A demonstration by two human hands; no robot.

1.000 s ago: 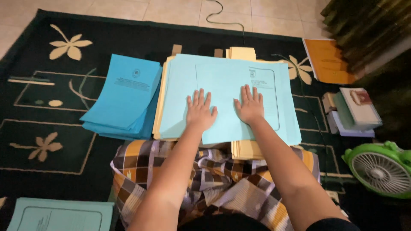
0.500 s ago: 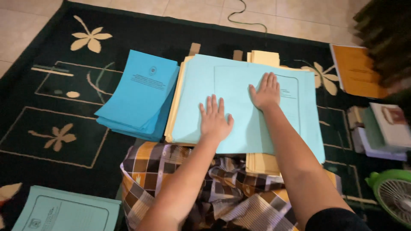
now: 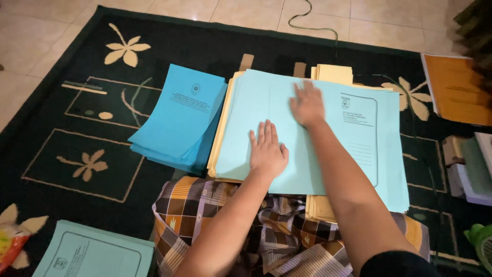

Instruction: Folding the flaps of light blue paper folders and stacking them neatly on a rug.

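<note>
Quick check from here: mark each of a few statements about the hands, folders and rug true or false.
1. Both hands lie flat on the pale blue folder. True: left hand, right hand.
2. The right hand is farther from the body than the left. True.
3. The stack of darker blue booklets lies right of the folder. False: it lies left of it.
4. The rug is plain red. False: dark, with cream flowers.
5. Cream paper shows beyond the folder's far edge. True.
</note>
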